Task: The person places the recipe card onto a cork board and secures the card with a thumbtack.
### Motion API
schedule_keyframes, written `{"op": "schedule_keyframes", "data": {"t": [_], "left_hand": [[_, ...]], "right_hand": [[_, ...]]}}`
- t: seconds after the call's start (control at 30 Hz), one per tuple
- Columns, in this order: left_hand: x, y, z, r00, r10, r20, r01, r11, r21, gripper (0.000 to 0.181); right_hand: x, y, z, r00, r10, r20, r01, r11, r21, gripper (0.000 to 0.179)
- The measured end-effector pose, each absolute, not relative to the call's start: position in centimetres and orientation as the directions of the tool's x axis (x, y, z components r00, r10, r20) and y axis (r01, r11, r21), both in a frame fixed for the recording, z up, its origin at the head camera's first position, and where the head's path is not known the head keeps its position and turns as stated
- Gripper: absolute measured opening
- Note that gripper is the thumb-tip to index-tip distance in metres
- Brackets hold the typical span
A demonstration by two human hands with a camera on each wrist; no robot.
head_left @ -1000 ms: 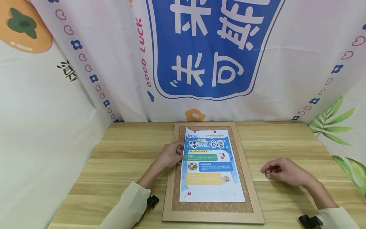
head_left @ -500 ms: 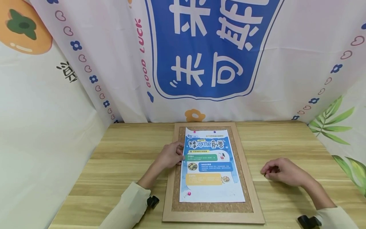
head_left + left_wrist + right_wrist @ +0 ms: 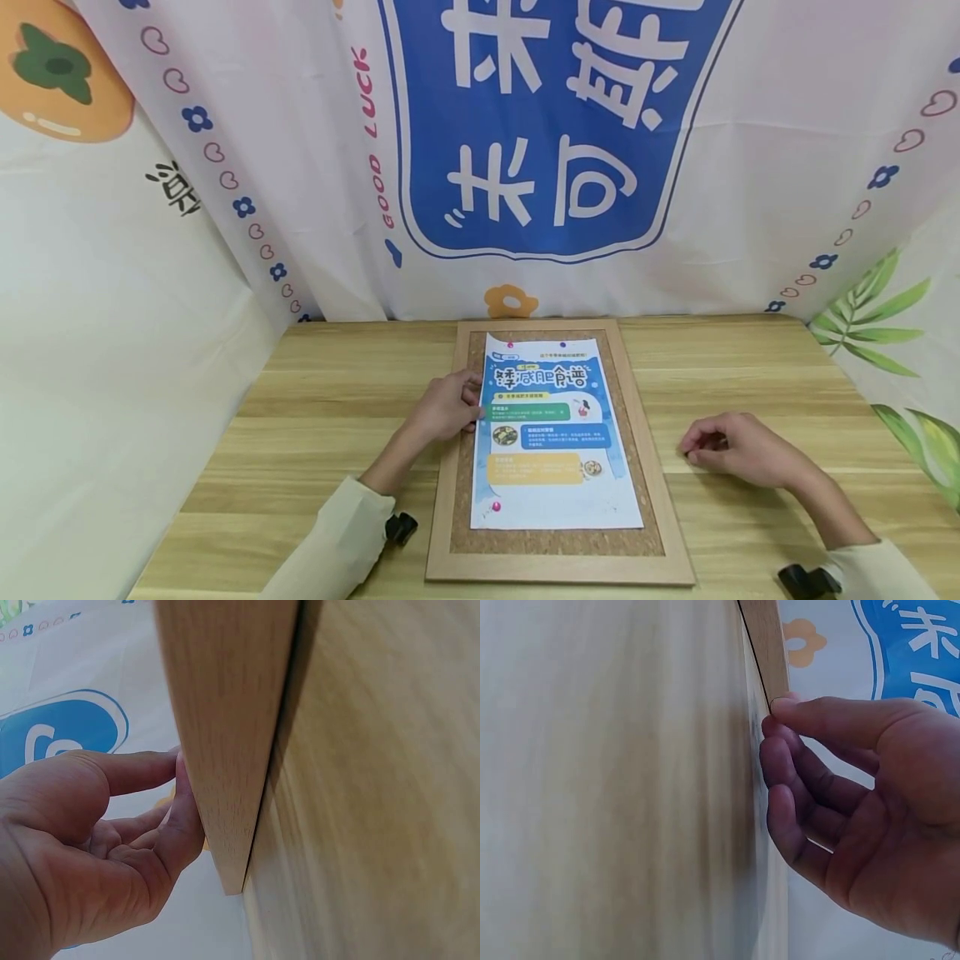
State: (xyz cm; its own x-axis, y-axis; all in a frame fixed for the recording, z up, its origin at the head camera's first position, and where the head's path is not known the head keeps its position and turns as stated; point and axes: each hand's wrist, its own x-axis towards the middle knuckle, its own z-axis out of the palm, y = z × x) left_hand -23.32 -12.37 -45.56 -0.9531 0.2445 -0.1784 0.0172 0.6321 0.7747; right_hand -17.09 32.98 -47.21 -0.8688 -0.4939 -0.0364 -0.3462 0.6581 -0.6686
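Note:
A printed poster [image 3: 555,507] lies on a wood-framed cork board [image 3: 558,543] in the head view. Pink push pins [image 3: 496,507] sit at its upper left and lower left, and a purple pin [image 3: 563,344] near its upper right. My left hand [image 3: 446,406] reaches over the frame and pinches the poster's left edge; the left wrist view hides its fingertips partly behind the frame [image 3: 225,712]. Right of the board, my right hand [image 3: 750,450] hovers low over the table, thumb and forefinger meeting on a small push pin, now mostly hidden. Its other fingers [image 3: 784,817] curl loosely.
The board lies on a wood-grain table [image 3: 315,417] whose far edge meets a printed curtain [image 3: 337,275]. A pale side cloth [image 3: 112,350] hangs at the left. Dark devices [image 3: 401,527] are worn at both wrists.
My right hand has shifted very slightly left, and the small glint at its fingertips has become hidden. The left hand, poster and board stay in place.

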Motion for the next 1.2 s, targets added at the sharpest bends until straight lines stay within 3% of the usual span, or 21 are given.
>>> {"op": "schedule_keyframes", "data": {"t": [0.57,1.2], "left_hand": [[-23.4,-12.5,-45.7,-0.956,0.239,-0.168,0.025,0.639,0.769,0.047],[-23.5,-12.3,-45.8,-0.955,0.236,-0.179,0.018,0.65,0.76,0.046]], "right_hand": [[-16.9,31.3,-46.2,-0.841,-0.54,0.028,-0.369,0.534,-0.761,0.007],[-16.5,28.5,-45.9,-0.838,-0.546,-0.006,-0.313,0.489,-0.814,0.009]]}}
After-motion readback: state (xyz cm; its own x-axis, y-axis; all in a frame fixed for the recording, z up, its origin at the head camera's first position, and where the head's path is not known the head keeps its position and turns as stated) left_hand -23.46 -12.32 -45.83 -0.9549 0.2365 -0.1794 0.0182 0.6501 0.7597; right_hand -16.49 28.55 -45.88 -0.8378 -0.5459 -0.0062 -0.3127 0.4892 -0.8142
